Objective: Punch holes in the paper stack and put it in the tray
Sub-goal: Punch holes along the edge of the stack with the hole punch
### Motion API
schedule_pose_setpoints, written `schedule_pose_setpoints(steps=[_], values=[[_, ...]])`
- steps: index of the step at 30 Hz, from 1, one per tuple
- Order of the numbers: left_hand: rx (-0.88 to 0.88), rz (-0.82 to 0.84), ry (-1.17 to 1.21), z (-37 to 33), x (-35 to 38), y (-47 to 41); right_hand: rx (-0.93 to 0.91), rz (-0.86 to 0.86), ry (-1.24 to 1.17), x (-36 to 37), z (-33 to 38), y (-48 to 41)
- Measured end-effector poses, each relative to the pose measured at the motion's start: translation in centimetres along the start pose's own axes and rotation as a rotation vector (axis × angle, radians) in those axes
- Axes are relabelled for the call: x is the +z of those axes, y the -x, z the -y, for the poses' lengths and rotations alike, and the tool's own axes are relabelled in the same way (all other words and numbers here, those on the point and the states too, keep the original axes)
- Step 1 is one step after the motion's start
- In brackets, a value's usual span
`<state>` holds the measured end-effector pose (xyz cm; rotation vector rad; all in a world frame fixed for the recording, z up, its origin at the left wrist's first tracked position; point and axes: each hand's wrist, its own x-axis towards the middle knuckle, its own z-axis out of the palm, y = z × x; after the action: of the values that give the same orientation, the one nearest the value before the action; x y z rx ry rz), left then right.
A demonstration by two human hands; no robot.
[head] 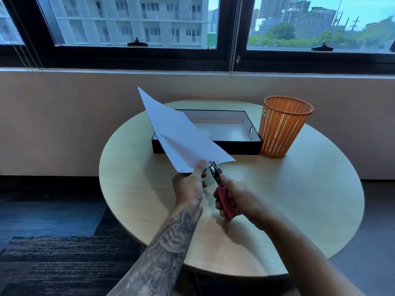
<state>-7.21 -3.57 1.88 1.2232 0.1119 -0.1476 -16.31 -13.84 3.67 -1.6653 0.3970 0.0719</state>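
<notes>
- Left hand (189,184), tattooed forearm, pinches the near edge of a thin white paper stack (181,135) between thumb and fingers; closed on it.
- Paper stack held up off the table, tilted, far corner pointing up and away, partly covering the left end of the tray.
- One small punched hole visible near the stack's near-left corner.
- Right hand (237,197) wrapped tight around the pink handles of a single-hole metal plier punch (220,186); fist closed on it.
- Punch's silver head points up, just beside the left thumb and the paper's near edge; cannot tell if paper is inside the head.
- Black rectangular tray with white interior (235,144) sits on the table behind the hands; visible part holds nothing.
- Orange plastic mesh wastebasket (282,127) stands upright, touching or just beside the tray's right end.
- Round light wood table (299,199) carries tray and basket.
- Dark-framed window (230,54) behind, buildings outside.
</notes>
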Motion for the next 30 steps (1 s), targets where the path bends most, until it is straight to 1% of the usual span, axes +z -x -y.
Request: schedule_pose_setpoints(steps=[7,11,17,23,26,30], values=[[0.001,0.005,0.006,0.2,-0.2,-0.2,-0.018,-0.006,0.023,0.4,0.0,-0.1],[-0.039,-0.013,0.0,0.6,-0.5,-0.6,-0.01,-0.005,0.038,0.4,0.1,-0.3],[-0.074,-0.037,0.013,0.8,-0.6,-0.6,0.059,-0.009,0.074,0.5,0.0,-0.9],[-0.036,-0.037,-0.125,0.8,-1.3,-1.7,0.126,-0.027,0.124,0.5,0.4,-1.8],[-0.086,-0.01,-0.182,0.9,-1.6,-2.1,0.183,-0.027,0.178,0.2,0.7,-2.4],[-0.214,0.028,-0.214,0.5,-1.6,-2.3,0.272,-0.012,0.239,-0.7,0.8,-3.5]])
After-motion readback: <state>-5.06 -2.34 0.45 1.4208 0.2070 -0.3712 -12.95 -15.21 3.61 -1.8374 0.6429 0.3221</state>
